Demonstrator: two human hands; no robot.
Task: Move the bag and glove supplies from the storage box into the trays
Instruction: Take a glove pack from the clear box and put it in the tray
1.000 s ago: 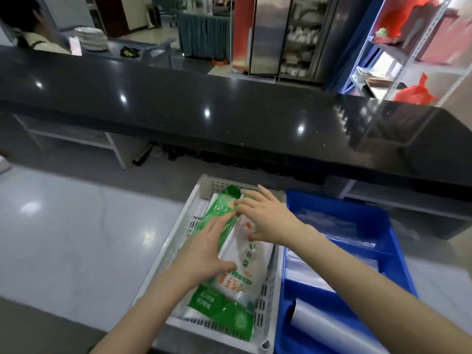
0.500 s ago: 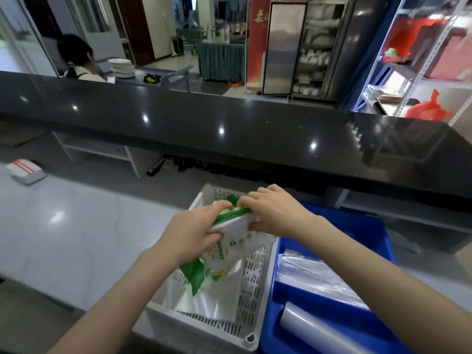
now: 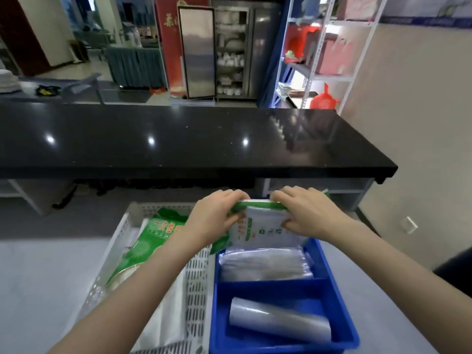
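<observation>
Left hand: the left hand (image 3: 214, 215) is held over the line where box and tray meet, and its fingers (image 3: 229, 198) are curled over the left end of the green top strip of the held packet.
Right hand: the right hand (image 3: 306, 213) is placed opposite, with its fingers (image 3: 286, 194) folded over the right end of the same strip and the thumb pressed against the packet's face.
Held packet: a green-and-white packet (image 3: 263, 231) is gripped by both hands and held upright, above the far compartment of the blue tray.
Blue tray: the blue tray (image 3: 270, 290) is set on the grey bench (image 3: 38, 277), just beside the white box on its right, and is split by a divider into a far and a near compartment.
Far compartment: a flat stack of clear bags (image 3: 265, 264) is laid here, under the held packet.
Near compartment: a roll of clear film (image 3: 278, 319) is laid on its side.
Storage box: the white perforated storage box (image 3: 196, 290) is seen to the left; a second green packet (image 3: 150, 241) is lying in it on white bags (image 3: 163, 325).
Background: a black counter (image 3: 178, 139) is stretched across the view beyond the bench.
</observation>
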